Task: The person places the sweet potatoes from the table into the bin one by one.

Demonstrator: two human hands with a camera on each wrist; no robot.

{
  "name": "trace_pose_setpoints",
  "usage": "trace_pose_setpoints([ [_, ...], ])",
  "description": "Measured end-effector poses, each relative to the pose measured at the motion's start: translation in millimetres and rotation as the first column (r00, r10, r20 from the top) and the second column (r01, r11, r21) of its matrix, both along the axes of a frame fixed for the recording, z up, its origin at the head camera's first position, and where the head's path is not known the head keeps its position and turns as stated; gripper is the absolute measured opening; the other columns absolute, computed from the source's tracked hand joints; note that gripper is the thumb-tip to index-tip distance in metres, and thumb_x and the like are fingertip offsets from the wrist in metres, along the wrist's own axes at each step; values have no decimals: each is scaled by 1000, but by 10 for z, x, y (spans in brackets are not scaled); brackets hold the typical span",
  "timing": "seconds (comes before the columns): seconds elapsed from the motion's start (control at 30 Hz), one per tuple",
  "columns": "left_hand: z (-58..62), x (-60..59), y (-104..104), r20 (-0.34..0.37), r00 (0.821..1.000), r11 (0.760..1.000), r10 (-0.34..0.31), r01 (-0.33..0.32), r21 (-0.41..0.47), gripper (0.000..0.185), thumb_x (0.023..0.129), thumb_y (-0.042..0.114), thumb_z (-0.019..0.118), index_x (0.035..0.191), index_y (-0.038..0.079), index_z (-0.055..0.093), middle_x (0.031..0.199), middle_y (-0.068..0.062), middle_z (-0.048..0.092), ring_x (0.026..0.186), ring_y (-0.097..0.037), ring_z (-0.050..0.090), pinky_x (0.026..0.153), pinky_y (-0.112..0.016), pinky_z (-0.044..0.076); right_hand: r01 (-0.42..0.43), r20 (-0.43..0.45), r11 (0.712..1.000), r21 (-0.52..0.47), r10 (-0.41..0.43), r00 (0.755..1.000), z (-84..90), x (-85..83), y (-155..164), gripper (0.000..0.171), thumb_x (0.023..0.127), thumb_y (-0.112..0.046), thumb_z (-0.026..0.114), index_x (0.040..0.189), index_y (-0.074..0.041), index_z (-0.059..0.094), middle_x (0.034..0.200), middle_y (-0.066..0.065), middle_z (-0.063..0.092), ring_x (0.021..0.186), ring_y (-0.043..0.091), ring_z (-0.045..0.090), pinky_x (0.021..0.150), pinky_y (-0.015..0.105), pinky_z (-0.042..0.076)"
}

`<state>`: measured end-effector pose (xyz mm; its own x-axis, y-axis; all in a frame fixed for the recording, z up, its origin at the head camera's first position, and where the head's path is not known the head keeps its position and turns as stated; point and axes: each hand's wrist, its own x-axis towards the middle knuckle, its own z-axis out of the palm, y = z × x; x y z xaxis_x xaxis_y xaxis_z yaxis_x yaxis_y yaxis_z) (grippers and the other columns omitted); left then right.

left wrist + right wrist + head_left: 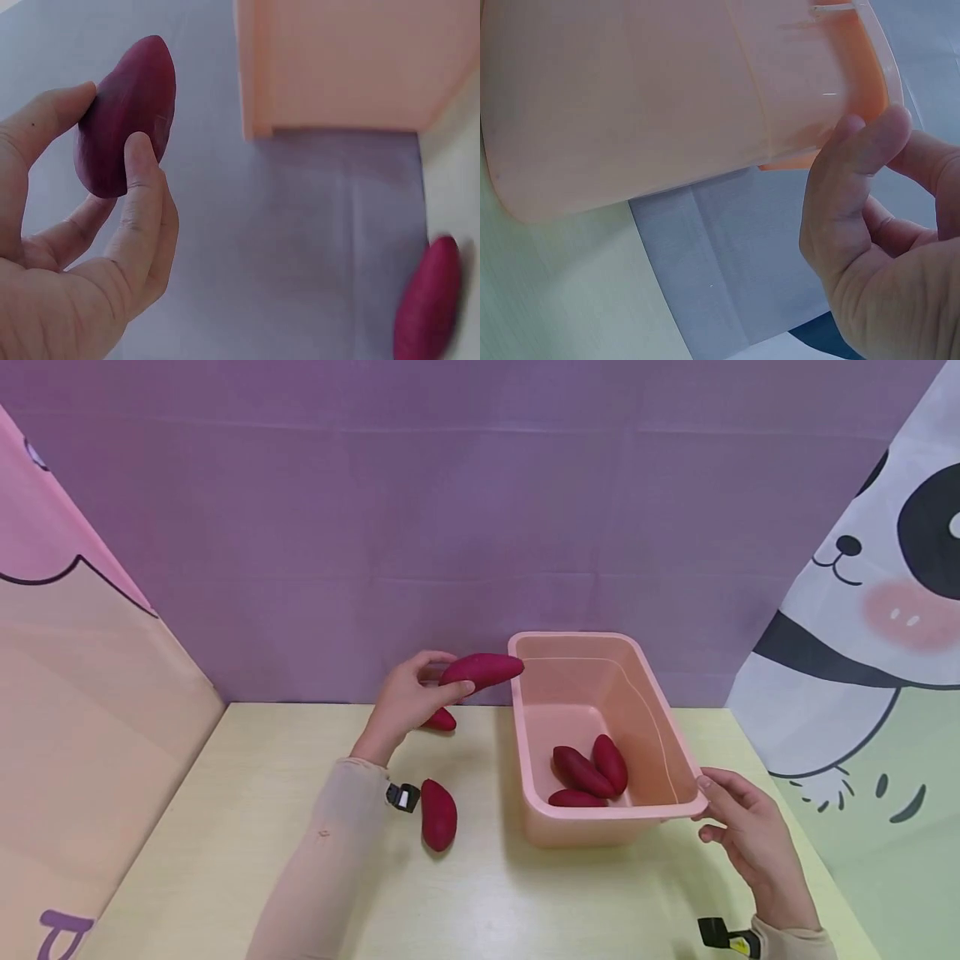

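- Left hand [408,697] pinching a held sweet potato [481,669] between thumb and fingertips, up in the air just left of the pink bin [600,647], tip close to the bin's far left rim.
- Grip on it narrow and light, at the left end only: likely to pivot or slip, then drop onto the surface short of the bin.
- Right hand [746,835] at the bin's near right corner, thumb on the rim, fingers curled beneath; hold looks loose, so a knock on the far rim could skid or tip the bin.
- Three sweet potatoes [588,772] already inside, toward the near end.
- Two loose sweet potatoes [438,814] on the surface left of the bin; sleeve or wrist could roll the nearer one toward the near edge.
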<state>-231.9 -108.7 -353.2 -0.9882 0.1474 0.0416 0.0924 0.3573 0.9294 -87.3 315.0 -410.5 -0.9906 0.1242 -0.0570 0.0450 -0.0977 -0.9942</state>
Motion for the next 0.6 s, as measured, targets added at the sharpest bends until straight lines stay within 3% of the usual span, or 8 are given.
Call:
trace_pose_setpoints([
  [0.27, 215, -123, 605, -39, 997, 997, -65, 63, -44, 53, 80, 42, 84, 125, 22, 65, 117, -4, 64, 105, -21, 61, 83, -41, 55, -7, -9, 1000, -8, 7, 1000, -6, -2, 7, 15, 101, -9, 60, 108, -16, 71, 91, -1, 68, 69, 13, 64, 49, 24, 52],
  [0.5, 335, -218, 1098, -34, 983, 983, -179, 181, 34, 47, 81, 32, 83, 121, 15, 65, 109, -7, 66, 82, -19, 72, 77, -33, 56, -5, -13, 1000, -6, 5, 1000, -2, 8, 8, 15, 101, -9, 60, 109, -14, 71, 91, -1, 68, 69, 13, 64, 49, 24, 52],
  [0.6, 400, -210, 1281, -42, 982, 983, -182, 183, 22, 45, 82, 30, 83, 120, 14, 66, 106, -5, 67, 78, -14, 70, 77, -30, 56, 0, -6, 1000, 5, 0, 1000, 2, 1, 12, 14, 101, -11, 61, 110, -14, 71, 91, -1, 67, 70, 12, 64, 50, 25, 52],
])
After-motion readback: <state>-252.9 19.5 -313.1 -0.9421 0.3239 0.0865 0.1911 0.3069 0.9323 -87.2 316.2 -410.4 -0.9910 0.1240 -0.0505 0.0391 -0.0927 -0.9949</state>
